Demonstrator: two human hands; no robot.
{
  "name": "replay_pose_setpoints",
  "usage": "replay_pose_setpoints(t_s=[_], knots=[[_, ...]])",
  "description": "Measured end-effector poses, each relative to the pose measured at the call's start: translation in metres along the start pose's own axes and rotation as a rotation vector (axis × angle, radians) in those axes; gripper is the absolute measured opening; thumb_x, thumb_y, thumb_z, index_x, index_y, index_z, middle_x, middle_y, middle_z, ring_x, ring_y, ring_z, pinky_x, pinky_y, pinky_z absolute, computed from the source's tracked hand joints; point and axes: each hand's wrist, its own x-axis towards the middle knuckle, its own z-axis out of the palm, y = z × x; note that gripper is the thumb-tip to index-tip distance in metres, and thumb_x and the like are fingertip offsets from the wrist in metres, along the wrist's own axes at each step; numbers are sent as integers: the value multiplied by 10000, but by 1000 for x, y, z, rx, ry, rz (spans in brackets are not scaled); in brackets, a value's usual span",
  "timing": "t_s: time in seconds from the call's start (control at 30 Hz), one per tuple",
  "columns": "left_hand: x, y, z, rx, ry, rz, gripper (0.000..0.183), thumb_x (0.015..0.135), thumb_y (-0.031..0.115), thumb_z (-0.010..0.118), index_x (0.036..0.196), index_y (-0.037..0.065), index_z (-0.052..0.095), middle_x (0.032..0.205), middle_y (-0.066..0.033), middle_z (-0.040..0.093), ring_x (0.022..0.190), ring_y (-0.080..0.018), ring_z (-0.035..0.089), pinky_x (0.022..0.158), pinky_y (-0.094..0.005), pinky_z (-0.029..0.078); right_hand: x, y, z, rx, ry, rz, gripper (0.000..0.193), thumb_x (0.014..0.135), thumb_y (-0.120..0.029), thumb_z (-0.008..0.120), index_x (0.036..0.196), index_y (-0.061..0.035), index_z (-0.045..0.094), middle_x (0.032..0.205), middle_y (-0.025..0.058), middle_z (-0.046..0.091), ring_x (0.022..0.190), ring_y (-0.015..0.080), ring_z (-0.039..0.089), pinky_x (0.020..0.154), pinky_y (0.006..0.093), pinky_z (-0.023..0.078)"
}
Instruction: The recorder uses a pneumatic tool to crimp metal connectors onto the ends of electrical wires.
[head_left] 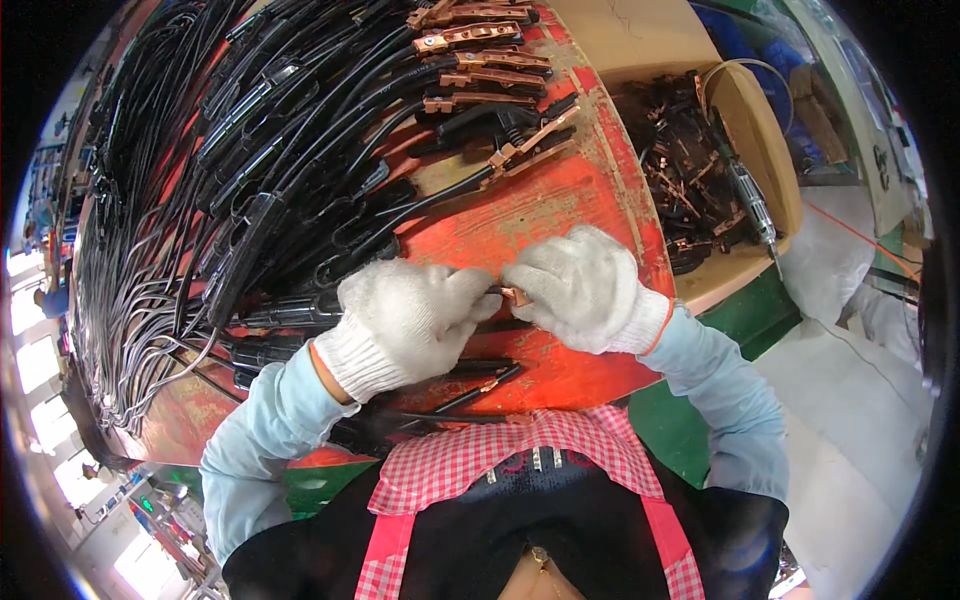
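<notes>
Both my hands wear white knitted gloves and meet over the red tabletop [520, 225]. My left hand [405, 320] is closed, its fingertips pinching a black cable end [495, 290], most of which the glove hides. Right beside it, my right hand [583, 290] grips a small copper clamp piece [516, 297] that touches the cable end. Only a short bit of the copper shows between the gloves. Beyond my hands lies a finished-looking copper jaw [535, 148] on a black cable. Under my left wrist are black cables with bare copper tips [490, 385].
Rows of black cables and handles [250, 170] cover the table's left side, with several copper jaws [470, 40] at the far edge. To the right stands a cardboard box [745, 280] of copper parts [690, 185], a screwdriver-like power tool [750, 205] resting across it.
</notes>
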Motion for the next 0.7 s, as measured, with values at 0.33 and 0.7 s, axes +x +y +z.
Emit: replay_pose_setpoints(t_s=[0.33, 0.7], knots=[[-1, -6, 0, -28, -55, 78, 123, 802, 216, 693, 904, 159, 653, 644, -75, 653, 591, -331, 658, 478, -445, 482, 2, -2, 4, -6, -101, 44, 318, 769, -345, 758, 985, -148, 632, 808, 30, 621, 742, 227, 656, 669, 396, 494], [1, -7, 8, -80, -37, 20, 264, 843, 324, 720, 1046, 157, 698, 704, -117, 678, 651, -338, 683, 516, -441, 503, 4, 6, -12, 75, 156, 43, 409, 758, -326, 773, 1089, -101, 689, 961, 100, 702, 867, 292, 689, 783, 410, 533]])
